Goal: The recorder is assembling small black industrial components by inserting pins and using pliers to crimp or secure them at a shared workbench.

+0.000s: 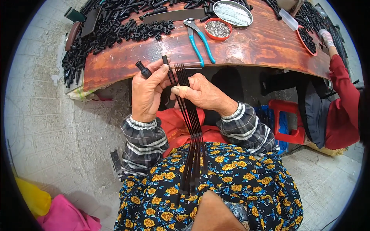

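Reddish-brown wooden table (pixel 254 48), heaped with black fittings (pixel 152 31), curves above the bent arms of a worker whose bundle of slim black rods (pixel 191 115) runs from the hands down over a flower-print garment (pixel 239 169). Work on the piece looks partway along: the rods are already linked in a band midway, while their top ends stand free in a row and a black socket (pixel 143 70), nestled in the left hand (pixel 148 90), appears unjoined to them. Left fingers point upward, the thumb-and-forefinger grip pinching a short black tube (pixel 165 59) beside a thin wire (pixel 192 68). Coming in from the right, wrist bent, the right hand (pixel 204 92) presses its thumb across the rods. Blue-handled pliers (pixel 194 44) lie nearby.
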Demonstrator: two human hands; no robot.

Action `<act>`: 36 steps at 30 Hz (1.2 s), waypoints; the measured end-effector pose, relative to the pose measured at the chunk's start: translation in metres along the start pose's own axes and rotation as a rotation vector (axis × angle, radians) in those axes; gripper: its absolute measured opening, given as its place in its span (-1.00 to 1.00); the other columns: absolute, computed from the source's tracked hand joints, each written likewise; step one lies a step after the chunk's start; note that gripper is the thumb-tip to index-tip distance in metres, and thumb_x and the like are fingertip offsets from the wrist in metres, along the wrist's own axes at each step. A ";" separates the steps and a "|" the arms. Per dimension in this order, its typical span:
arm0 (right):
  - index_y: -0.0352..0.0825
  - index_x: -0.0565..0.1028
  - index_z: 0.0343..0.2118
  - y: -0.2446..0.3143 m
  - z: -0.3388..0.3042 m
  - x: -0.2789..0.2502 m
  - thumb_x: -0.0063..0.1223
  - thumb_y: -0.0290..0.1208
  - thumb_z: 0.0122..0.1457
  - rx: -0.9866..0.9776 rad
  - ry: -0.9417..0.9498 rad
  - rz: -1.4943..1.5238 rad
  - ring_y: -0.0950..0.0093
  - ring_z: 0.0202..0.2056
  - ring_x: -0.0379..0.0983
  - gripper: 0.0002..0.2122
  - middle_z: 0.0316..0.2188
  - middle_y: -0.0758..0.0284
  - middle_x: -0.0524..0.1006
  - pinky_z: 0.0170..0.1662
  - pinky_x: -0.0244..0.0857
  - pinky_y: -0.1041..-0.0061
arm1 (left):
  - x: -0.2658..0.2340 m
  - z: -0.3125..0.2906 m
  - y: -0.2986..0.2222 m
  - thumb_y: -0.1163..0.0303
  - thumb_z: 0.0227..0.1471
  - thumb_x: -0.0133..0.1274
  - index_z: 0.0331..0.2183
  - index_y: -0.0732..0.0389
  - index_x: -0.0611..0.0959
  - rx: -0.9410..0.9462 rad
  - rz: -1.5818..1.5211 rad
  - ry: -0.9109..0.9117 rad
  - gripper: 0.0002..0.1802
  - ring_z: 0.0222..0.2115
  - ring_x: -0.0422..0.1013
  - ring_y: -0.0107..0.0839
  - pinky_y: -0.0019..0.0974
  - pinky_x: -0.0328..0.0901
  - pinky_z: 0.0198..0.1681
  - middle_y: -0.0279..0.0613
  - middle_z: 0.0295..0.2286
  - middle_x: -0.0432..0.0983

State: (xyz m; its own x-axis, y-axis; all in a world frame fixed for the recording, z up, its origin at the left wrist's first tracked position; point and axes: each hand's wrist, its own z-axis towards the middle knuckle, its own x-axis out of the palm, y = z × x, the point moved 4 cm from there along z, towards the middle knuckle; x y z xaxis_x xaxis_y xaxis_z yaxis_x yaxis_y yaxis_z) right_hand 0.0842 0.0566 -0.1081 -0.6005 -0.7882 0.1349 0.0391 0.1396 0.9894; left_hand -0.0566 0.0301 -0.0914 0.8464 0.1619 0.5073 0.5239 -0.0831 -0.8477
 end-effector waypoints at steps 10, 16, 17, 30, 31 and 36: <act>-0.43 0.54 -0.39 0.010 -0.004 -0.005 0.06 -0.35 0.18 -0.174 -0.267 -0.018 0.76 -0.55 0.25 -0.80 -0.62 0.54 0.44 -0.50 0.22 0.67 | 0.005 -0.003 0.001 0.54 0.03 0.11 -0.22 0.40 0.59 0.153 0.133 -0.154 -0.78 -0.42 0.50 -0.49 -0.47 0.39 -0.31 -0.20 -0.37 0.57; -0.42 0.57 -0.43 0.009 -0.003 -0.011 0.10 -0.38 0.15 -0.144 -0.333 -0.179 0.80 -0.55 0.26 -0.82 -0.61 0.56 0.45 -0.52 0.20 0.71 | 0.008 -0.007 0.008 0.56 0.01 0.12 -0.20 0.44 0.58 0.247 0.110 -0.258 -0.74 -0.41 0.48 -0.51 -0.48 0.37 -0.33 -0.18 -0.37 0.56; -0.42 0.57 -0.43 0.008 -0.002 -0.012 0.10 -0.38 0.15 -0.144 -0.337 -0.175 0.80 -0.55 0.26 -0.82 -0.61 0.56 0.45 -0.52 0.20 0.71 | 0.009 -0.006 0.009 0.57 0.01 0.12 -0.19 0.45 0.57 0.262 0.091 -0.273 -0.73 -0.41 0.48 -0.50 -0.47 0.37 -0.34 -0.16 -0.36 0.55; -0.43 0.56 -0.47 0.005 -0.003 -0.007 0.10 -0.42 0.14 -0.120 -0.311 0.022 0.80 -0.55 0.23 -0.83 -0.62 0.56 0.45 -0.54 0.13 0.71 | 0.008 -0.007 0.014 0.55 0.01 0.14 -0.15 0.41 0.52 0.194 0.026 -0.305 -0.68 -0.44 0.38 -0.58 -0.52 0.25 -0.40 -0.25 -0.37 0.50; -0.43 0.56 -0.47 0.005 -0.004 -0.007 0.10 -0.42 0.14 -0.110 -0.323 0.057 0.80 -0.55 0.22 -0.83 -0.62 0.56 0.44 -0.54 0.12 0.71 | 0.007 -0.007 0.015 0.55 0.01 0.14 -0.15 0.41 0.52 0.196 0.033 -0.301 -0.68 -0.44 0.38 -0.57 -0.52 0.25 -0.40 -0.26 -0.37 0.50; -0.44 0.55 -0.48 0.000 -0.006 -0.007 0.09 -0.42 0.15 -0.084 -0.327 0.067 0.80 -0.54 0.20 -0.82 -0.63 0.57 0.42 -0.53 0.11 0.71 | 0.010 -0.011 0.014 0.55 0.02 0.12 -0.14 0.40 0.53 0.214 0.061 -0.267 -0.69 -0.43 0.40 -0.55 -0.51 0.26 -0.39 -0.24 -0.36 0.51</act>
State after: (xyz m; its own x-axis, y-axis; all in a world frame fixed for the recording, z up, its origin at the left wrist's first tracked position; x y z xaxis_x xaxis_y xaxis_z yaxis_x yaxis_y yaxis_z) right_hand 0.0931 0.0583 -0.1082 -0.8182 -0.5429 0.1892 0.1448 0.1238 0.9817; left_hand -0.0397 0.0199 -0.0970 0.8062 0.4168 0.4198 0.4171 0.1027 -0.9030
